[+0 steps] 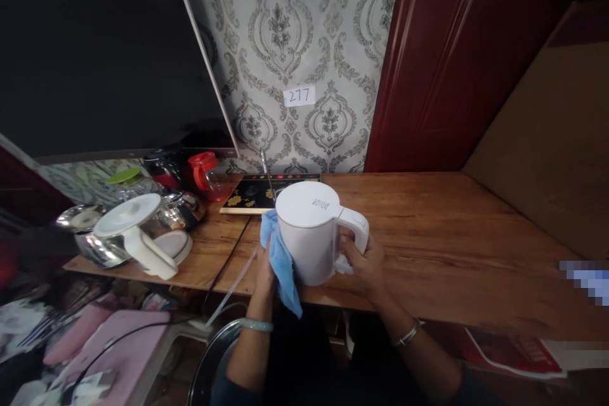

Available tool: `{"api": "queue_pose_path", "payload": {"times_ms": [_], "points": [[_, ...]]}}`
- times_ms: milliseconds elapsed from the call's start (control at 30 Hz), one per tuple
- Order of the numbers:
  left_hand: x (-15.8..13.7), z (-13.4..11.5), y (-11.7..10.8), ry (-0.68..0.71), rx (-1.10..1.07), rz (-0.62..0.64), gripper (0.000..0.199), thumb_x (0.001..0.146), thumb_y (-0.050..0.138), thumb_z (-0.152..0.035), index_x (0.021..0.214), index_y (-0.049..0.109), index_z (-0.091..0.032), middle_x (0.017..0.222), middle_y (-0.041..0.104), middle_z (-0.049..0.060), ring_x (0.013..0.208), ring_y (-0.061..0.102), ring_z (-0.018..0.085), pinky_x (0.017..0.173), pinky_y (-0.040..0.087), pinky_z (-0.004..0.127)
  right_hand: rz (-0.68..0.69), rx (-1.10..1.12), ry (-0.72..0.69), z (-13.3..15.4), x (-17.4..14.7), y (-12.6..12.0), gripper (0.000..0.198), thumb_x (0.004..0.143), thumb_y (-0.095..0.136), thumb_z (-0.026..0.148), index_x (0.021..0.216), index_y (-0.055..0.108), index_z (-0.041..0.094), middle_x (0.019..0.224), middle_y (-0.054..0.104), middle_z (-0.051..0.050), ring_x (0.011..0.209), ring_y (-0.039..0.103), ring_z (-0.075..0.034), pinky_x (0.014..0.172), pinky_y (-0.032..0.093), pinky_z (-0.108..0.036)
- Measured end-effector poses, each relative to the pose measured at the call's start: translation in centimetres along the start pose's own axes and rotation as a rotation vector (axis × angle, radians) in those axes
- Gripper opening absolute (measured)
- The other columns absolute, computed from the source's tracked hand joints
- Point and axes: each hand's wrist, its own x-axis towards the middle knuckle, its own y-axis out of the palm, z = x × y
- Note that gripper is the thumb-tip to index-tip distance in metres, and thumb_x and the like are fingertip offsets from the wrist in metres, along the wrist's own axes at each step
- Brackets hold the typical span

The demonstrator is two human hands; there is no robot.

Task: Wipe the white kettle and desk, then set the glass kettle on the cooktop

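A white electric kettle [309,247] with its flat lid closed is held up over the table's front edge, in the middle of the head view. My right hand [364,263] is wrapped round the kettle's handle at the right. On the other side, a blue cloth [284,266] lies against the kettle's wall, with my left hand [267,260] closed on it. The left fingers are mostly hidden behind cloth and kettle. Behind the kettle sits a black tea stove [250,193] with gold flowers and a thin metal spout.
On the wooden table [428,228], to the left, stand a red-lidded glass jug [209,177], a steel kettle [178,209], another white-handled kettle [137,228] and a green-lidded jug [127,181]. A black cord [228,260] crosses the front edge. A pink stool [114,349] stands below left.
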Motion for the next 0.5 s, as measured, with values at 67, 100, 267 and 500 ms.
{"api": "queue_pose_path", "payload": {"times_ms": [67,100,267,500], "points": [[-1.2,0.1,-0.1,-0.009,0.034,-0.041,0.061,0.082,0.072,-0.057,0.129,0.068,-0.018,0.134,0.071,0.014,0.134,0.06,0.037,0.121,0.041,0.054,0.011,-0.001,-0.014,0.2,0.0,0.0,0.034,0.075,0.075,0.052,0.08,0.071,0.019,0.066,0.069,-0.003,0.059,0.061,-0.018,0.053,0.05,-0.031],[-1.9,0.1,0.0,0.006,0.036,-0.069,0.06,0.085,0.068,-0.058,0.13,0.067,-0.018,0.135,0.071,0.013,0.134,0.061,0.036,0.121,0.041,0.053,0.021,-0.002,-0.024,0.3,0.0,0.0,0.033,0.076,0.074,0.052,0.079,0.071,0.019,0.066,0.069,-0.003,0.059,0.061,-0.018,0.053,0.05,-0.03],[-5.4,-1.8,-0.3,0.144,0.115,-0.223,0.046,0.092,0.06,-0.056,0.123,0.067,-0.023,0.119,0.075,0.006,0.12,0.069,0.029,0.11,0.052,0.043,0.023,-0.031,-0.061,1.0,0.0,0.0,0.032,0.076,0.074,0.051,0.078,0.071,0.019,0.067,0.07,-0.003,0.06,0.062,-0.019,0.053,0.049,-0.029],[-3.1,-12.9,2.4,0.882,0.539,0.08,0.063,0.084,0.071,-0.052,0.137,0.061,-0.02,0.138,0.067,0.011,0.127,0.063,0.031,0.112,0.049,0.047,0.013,-0.028,-0.055,0.9,0.1,0.1,0.039,0.075,0.073,0.057,0.085,0.073,0.019,0.069,0.071,-0.003,0.062,0.063,-0.02,0.056,0.052,-0.031]]}}
